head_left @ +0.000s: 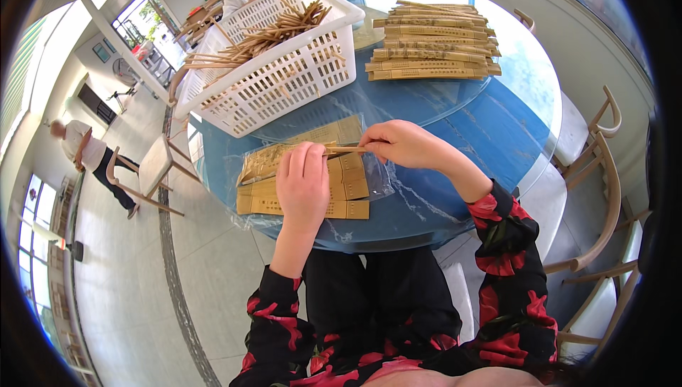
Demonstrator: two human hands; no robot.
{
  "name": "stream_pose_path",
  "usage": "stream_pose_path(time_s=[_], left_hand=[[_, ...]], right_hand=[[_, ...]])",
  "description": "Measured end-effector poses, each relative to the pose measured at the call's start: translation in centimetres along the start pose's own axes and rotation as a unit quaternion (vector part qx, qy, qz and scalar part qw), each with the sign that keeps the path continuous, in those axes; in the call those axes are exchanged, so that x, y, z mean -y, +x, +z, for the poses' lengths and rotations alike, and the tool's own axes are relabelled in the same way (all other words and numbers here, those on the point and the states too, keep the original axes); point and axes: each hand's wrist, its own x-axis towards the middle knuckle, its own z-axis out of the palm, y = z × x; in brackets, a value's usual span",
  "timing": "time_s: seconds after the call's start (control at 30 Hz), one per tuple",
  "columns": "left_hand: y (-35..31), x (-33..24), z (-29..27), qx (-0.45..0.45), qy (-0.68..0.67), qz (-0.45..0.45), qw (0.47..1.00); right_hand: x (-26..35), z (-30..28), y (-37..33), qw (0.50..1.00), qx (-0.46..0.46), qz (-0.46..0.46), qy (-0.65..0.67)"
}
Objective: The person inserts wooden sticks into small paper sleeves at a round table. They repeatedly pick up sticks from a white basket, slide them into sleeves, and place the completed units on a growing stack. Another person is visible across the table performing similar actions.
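Observation:
A pair of wooden chopsticks (346, 150) spans the gap between my hands, above the near part of the table. The fingertips of my right hand (405, 147) pinch its right end. My left hand (304, 182) is closed around the other end, back of the hand up; its fingers hide whether a paper sleeve is held there too. Under and beside my left hand lie several flat tan paper sleeves (348, 180) with dark print. Some of them rest on or in a crinkled clear plastic bag (381, 177).
A white slatted plastic basket (284, 90) heaped with loose chopsticks (273, 42) stands at the back left. Filled sleeves (433, 42) are stacked at the back right of the blue round table (455, 121). One person sits behind the basket; another walks at left. Wooden chairs (604, 202) surround the table.

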Motion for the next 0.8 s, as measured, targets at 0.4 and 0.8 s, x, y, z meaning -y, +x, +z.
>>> stream_pose_path(time_s=[0.4,0.8], left_hand=[[-0.8,-0.4,0.6,0.013,-0.013,0.141,0.99],[0.0,0.5,-0.1,-0.051,0.011,-0.058,0.997]], right_hand=[[0.4,3.6,-0.2,0.991,-0.089,-0.104,-0.008],[0.2,-2.2,-0.9,0.996,-0.003,-0.034,0.081]])
